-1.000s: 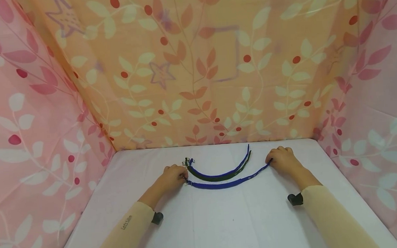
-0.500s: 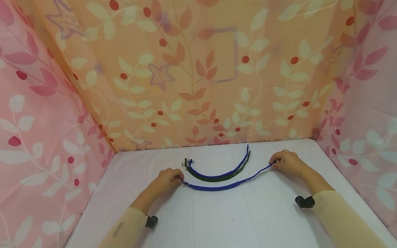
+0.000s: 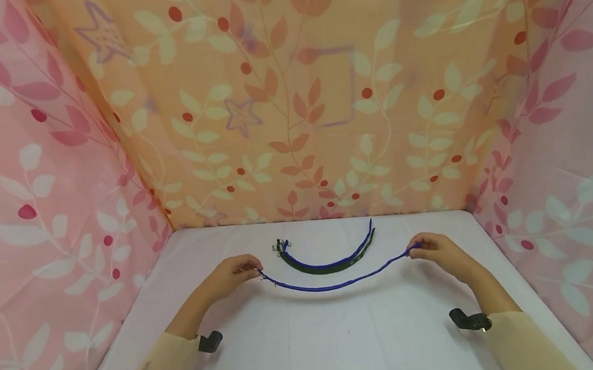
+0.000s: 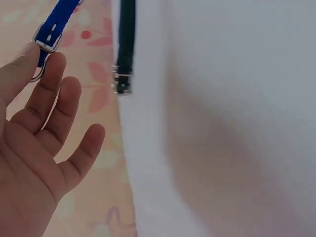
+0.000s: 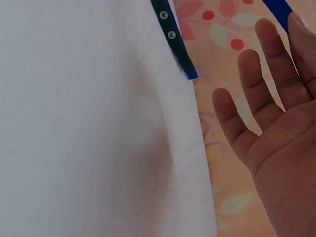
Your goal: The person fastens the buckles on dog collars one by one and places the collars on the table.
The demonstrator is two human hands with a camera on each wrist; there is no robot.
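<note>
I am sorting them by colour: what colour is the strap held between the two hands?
Bright blue strap, with a metal buckle; clearest in the left wrist view.

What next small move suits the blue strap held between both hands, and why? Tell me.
Probably draw the hands apart a little: the blue strap sags in a curve between the left hand, which pinches its buckle end, and the right hand, which pinches its tip. It hangs clear of the two straps behind.
</note>
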